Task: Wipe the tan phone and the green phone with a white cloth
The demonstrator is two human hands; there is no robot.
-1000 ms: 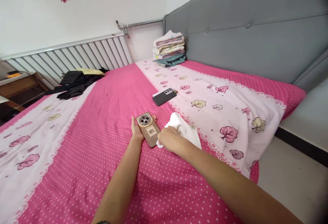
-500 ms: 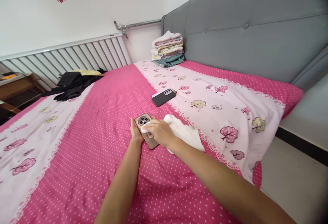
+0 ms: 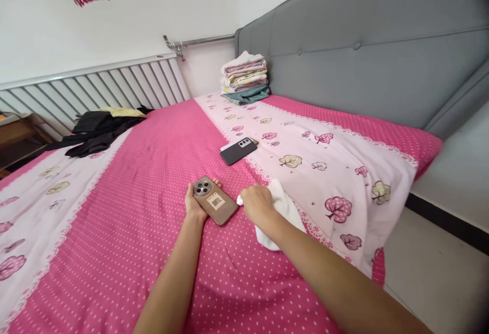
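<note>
A gold smartphone (image 3: 226,214) lies back-up in my left hand (image 3: 195,206), which grips it by its sides near the round camera ring. A pale label is stuck on the phone's back. Just right of the phone, my right hand (image 3: 256,202) is closed on a white cloth (image 3: 286,206); a small tip of it pokes out at the fingers and the rest hangs behind and below the hand. Cloth and phone are apart. Farther off on the bed, a dark smartphone (image 3: 237,152) rests face down, with something light-coloured partly hidden beneath it.
The bed is spread with a pink dotted sheet (image 3: 160,171). A stack of folded fabric (image 3: 244,74) stands by the grey headboard (image 3: 328,64). Black clothes (image 3: 95,133) lie at the far left, before a white radiator (image 3: 126,87). A wooden stand (image 3: 17,133) is beyond.
My right hand has come off the phone's back and moved right with the cloth, uncovering the label. My left hand still holds the phone. The view has shifted slightly.
</note>
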